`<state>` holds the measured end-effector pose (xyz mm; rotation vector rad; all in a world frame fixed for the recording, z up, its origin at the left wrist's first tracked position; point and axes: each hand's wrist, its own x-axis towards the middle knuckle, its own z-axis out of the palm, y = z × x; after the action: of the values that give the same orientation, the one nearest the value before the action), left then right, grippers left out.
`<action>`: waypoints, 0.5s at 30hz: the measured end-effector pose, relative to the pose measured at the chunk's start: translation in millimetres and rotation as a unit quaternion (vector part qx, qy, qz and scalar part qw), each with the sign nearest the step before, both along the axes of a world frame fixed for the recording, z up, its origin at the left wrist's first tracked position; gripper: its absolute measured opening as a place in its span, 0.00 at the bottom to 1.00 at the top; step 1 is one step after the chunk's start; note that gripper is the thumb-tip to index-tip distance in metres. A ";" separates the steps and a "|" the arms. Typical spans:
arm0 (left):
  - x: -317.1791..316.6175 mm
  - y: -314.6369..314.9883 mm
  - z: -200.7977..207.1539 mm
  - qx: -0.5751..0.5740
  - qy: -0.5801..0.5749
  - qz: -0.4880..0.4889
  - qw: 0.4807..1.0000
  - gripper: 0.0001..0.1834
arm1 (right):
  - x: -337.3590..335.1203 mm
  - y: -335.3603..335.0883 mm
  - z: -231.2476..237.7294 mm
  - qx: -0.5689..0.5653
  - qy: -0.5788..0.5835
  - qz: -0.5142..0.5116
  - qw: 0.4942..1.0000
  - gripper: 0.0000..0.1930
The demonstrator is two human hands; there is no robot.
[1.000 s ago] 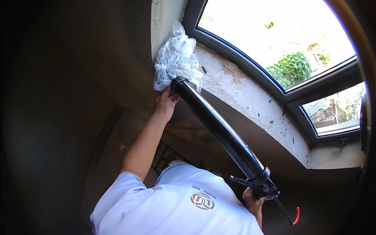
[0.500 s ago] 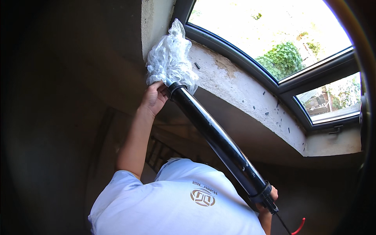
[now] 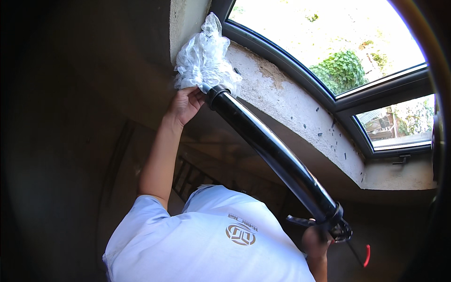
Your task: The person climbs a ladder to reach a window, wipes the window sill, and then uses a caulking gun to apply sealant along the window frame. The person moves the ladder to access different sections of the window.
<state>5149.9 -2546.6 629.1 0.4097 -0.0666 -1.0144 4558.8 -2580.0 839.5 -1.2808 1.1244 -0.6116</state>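
Observation:
A long black caulking gun (image 3: 277, 155) slants across the view from upper left to lower right. Crumpled clear plastic (image 3: 202, 61) bunches around its pale nozzle at the front end. The fingers of my left hand (image 3: 187, 104) close on the lower edge of this plastic, beside the nozzle; whether they also grip the nozzle is hidden. At the rear end, my right hand (image 3: 315, 243) is wrapped round the gun's handle, partly blurred and in shadow. A dark lever (image 3: 299, 221) juts out beside it. A thin rod with a red hooked end (image 3: 367, 256) sticks out behind.
A dark-framed window (image 3: 336, 104) fills the upper right, with greenery outside. Below it runs a rough pale sill (image 3: 282, 103) dotted with small dark bits. A window handle (image 3: 402, 160) sits at the right. A railing-like frame (image 3: 190, 177) shows dimly behind my left arm.
The gun's rear end has swung right and a little up, and the lever has come into view. My left hand and the plastic have risen slightly along with the nozzle end.

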 end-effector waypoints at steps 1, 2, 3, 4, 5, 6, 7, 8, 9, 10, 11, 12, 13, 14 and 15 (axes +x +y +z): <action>2.0 -0.2 1.2 0.037 0.002 -0.010 0.999 0.13 | -2.1 -2.4 -0.7 -0.146 0.059 0.034 0.987 0.24; 4.3 -0.1 2.3 0.054 0.003 -0.022 0.998 0.13 | -4.2 -1.2 -1.4 -0.260 0.083 0.094 0.957 0.22; 5.6 0.7 2.9 0.072 0.003 -0.035 0.997 0.12 | -5.9 -1.8 -2.4 -0.333 0.094 0.143 0.927 0.20; 7.5 2.0 3.5 0.083 0.005 -0.034 0.996 0.11 | -6.8 -0.7 -2.5 -0.404 0.131 0.130 0.896 0.18; 9.9 3.2 3.9 0.094 0.008 -0.033 0.995 0.11 | -7.1 3.4 -2.7 -0.405 0.121 0.160 0.892 0.17; 11.7 5.2 4.0 0.104 0.010 -0.031 0.994 0.10 | -6.1 8.2 -2.3 -0.386 0.111 0.137 0.905 0.17; 14.2 7.3 4.2 0.090 0.008 -0.044 0.995 0.11 | -3.3 13.2 -2.4 -0.305 0.047 0.119 0.944 0.18; 16.4 9.6 4.0 0.077 0.007 -0.055 0.995 0.11 | -0.3 24.0 -0.5 -0.163 -0.024 0.071 0.984 0.19; 17.5 12.1 3.7 0.080 0.011 -0.051 0.995 0.12 | 4.1 24.5 4.6 -0.098 -0.030 0.053 0.993 0.20; 18.3 13.6 2.9 0.048 0.012 -0.064 0.997 0.12 | 9.4 29.8 8.2 -0.035 -0.037 0.031 0.998 0.21; 18.1 14.1 2.0 0.033 0.016 -0.063 0.997 0.13 | 13.7 29.4 17.6 -0.054 0.019 0.039 0.998 0.22; 17.8 13.2 0.5 0.017 0.021 -0.063 0.998 0.13 | 18.1 28.6 26.5 -0.074 0.076 0.047 0.993 0.24; 17.7 12.7 -1.1 -0.001 0.028 -0.061 0.998 0.14 | 21.3 30.3 36.5 -0.104 0.168 0.043 0.979 0.12; 17.2 10.9 -3.2 -0.018 0.035 -0.059 0.997 0.14 | 23.7 30.5 46.5 -0.091 0.184 0.046 0.978 0.04; 16.7 9.0 -5.6 -0.034 0.040 -0.054 0.997 0.15 | 28.5 30.8 44.8 -0.054 0.139 0.052 0.987 0.04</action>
<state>5166.6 -2537.6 623.5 0.3058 -0.0504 -1.1308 4587.2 -2549.2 884.3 -1.5429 1.2550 -0.4290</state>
